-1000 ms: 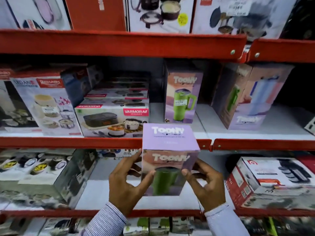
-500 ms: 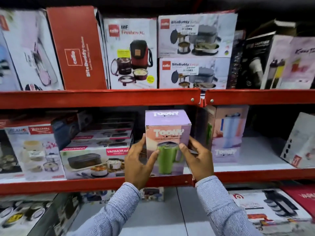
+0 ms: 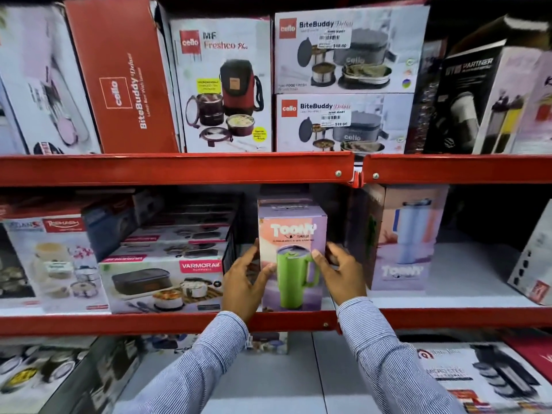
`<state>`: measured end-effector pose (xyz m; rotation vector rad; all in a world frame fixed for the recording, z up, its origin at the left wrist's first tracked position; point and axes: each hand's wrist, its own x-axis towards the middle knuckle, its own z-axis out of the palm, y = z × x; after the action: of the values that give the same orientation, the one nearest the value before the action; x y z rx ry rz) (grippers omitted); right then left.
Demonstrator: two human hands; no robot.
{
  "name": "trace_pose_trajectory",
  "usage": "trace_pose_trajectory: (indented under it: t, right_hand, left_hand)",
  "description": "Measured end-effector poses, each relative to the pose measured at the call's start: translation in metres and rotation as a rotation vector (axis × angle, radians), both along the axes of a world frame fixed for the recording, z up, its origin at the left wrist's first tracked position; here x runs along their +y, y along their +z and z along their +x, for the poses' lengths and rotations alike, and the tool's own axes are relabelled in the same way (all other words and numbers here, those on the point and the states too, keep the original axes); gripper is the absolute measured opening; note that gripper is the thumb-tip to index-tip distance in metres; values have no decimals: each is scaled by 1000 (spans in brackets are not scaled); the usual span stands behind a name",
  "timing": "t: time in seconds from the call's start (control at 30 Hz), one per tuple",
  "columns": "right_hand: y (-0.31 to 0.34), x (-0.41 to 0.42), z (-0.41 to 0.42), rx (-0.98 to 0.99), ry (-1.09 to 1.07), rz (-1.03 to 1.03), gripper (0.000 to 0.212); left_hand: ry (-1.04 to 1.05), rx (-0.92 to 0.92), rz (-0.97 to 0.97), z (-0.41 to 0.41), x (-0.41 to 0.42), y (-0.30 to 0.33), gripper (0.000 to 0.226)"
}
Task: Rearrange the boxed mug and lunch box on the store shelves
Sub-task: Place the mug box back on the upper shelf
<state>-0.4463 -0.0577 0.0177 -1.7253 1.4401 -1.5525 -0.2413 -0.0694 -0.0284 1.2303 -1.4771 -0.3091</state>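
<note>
The boxed mug [image 3: 291, 234], a lilac and peach carton showing a green tumbler, stands upright at the front of the middle shelf [image 3: 119, 324]. My left hand [image 3: 242, 282] grips its left side with the thumb on the front face. My right hand [image 3: 343, 273] holds its right side, thumb on the front edge. The Varmora lunch box carton [image 3: 164, 282] lies just left of my left hand, on top of a stack of similar boxes, close to the mug box.
A second tumbler box [image 3: 403, 240] stands angled just right of my right hand. The red upper beam [image 3: 179, 170] runs close above the mug box. Cello lunch box cartons [image 3: 343, 55] fill the top shelf. More boxes sit on the lower shelf [image 3: 478, 377].
Both hands have raised the boxed mug from in front of the lower shelf and pushed it onto the middle shelf, where it now stands. The view has tilted upward.
</note>
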Motion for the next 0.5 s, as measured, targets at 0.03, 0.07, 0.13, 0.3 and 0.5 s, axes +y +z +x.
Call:
trace_pose_trajectory:
  t: [0.03, 0.07, 0.13, 0.3, 0.5]
  right_hand:
    - [-4, 0, -1, -1, 1, -5, 38]
    - [-7, -1, -1, -1, 3, -8, 38]
    - [-9, -1, -1, 0, 1, -5, 37]
    - [-12, -3, -1, -8, 9, -3, 44]
    - [-13, -3, 4, -45, 41, 5, 45]
  left_hand:
    - [1, -2, -5, 0, 1, -1, 69]
    - [2, 5, -8, -1, 1, -2, 70]
    - [4, 12, -11, -2, 2, -1, 70]
    - [-7, 47, 2, -4, 4, -1, 63]
    - [-23, 82, 18, 1, 5, -2, 72]
